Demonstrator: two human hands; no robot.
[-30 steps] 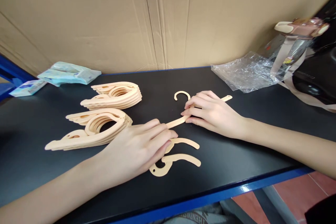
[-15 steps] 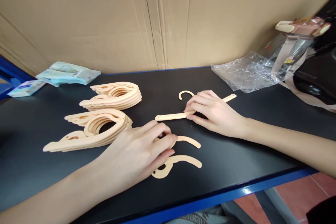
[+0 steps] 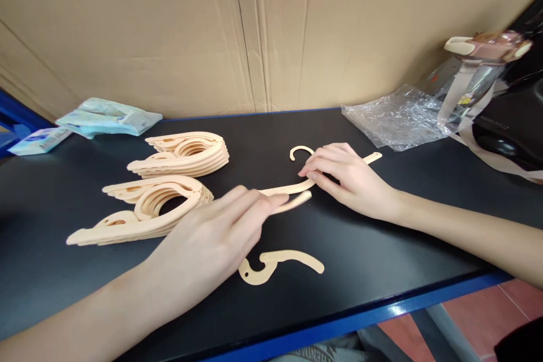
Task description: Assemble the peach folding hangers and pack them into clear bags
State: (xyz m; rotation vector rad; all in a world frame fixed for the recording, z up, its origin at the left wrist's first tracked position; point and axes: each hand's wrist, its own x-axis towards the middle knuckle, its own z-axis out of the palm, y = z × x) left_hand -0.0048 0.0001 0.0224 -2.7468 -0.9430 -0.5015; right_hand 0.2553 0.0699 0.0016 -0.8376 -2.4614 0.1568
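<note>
A beige plastic hanger piece with a hook (image 3: 300,150) lies under my right hand (image 3: 345,181), whose fingers pinch its middle against the table. Its long bar reaches out on both sides of the hand. Closed around a curved hanger arm (image 3: 297,202), my left hand (image 3: 229,226) holds it just in front of that bar; most of the arm is hidden by the fingers. A second curved hanger arm (image 3: 292,257) with a rounded, holed end rests flat on the table nearer to me, apart from both hands.
Two stacks of folded beige hangers, a rear one (image 3: 182,155) and a front one (image 3: 144,215), sit at left. Tissue packs (image 3: 108,117) lie behind them. A clear plastic bag (image 3: 394,116) and a strapped bottle (image 3: 479,68) stand at right. Cardboard (image 3: 169,34) backs the black table.
My left hand has lifted one curved hanger arm from the table and carried it away from me toward the hook piece. My right hand has barely shifted.
</note>
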